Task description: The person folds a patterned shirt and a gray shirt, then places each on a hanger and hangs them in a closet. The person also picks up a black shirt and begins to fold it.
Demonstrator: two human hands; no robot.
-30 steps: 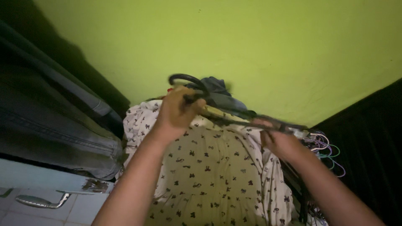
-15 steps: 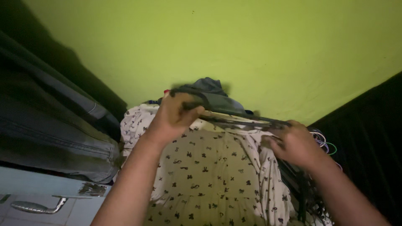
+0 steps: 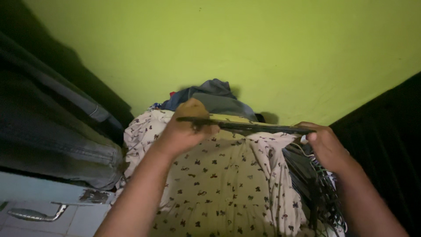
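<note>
Left hand [image 3: 186, 127]: clenched around one end of a dark clothes hanger [image 3: 258, 127]; the grip keeps that end level.
Right hand [image 3: 326, 145]: closed on the hanger's far end, so the bar spans flat between both fists.
Printed garment [image 3: 219, 184]: pale, dark-patterned; draped just below the bar, apparently to be threaded.
Spare hangers [image 3: 322, 193]: bunched under the right wrist.
Clothes heap [image 3: 210, 94]: beyond the grip, against the green wall [image 3: 245, 48].

Lime-green wall [image 3: 263, 48], dim light, pale cabinet [image 3: 39, 193] with metal handle [image 3: 33, 214]
</note>
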